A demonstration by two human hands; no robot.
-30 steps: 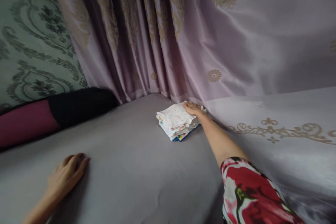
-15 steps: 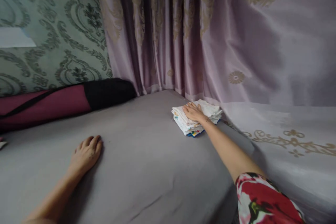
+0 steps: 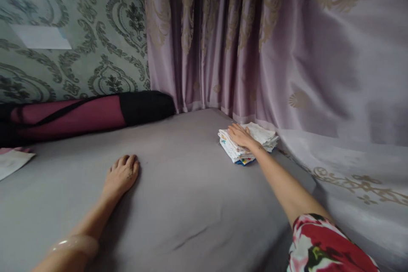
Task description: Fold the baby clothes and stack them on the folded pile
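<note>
My right hand lies flat, fingers stretched out, on top of a stack of folded white printed cloths. Blue, yellow and red show on the lowest layer of the stack. The stack rests on the grey bed sheet, close to the curtain. My left hand is palm down on the sheet to the left, well apart from the stack. Its fingers are slightly bent and spread, with nothing held in them. A pale bangle circles my left wrist.
A long maroon and black bag lies along the patterned wall at the back. At the left edge is a white and pink cloth. A shiny purple curtain hangs along the back and right side of the bed.
The view has turned a little to the left, so more of the cloth at the left edge and the bangle show. Both hands stay where they were on the sheet and the stack.
</note>
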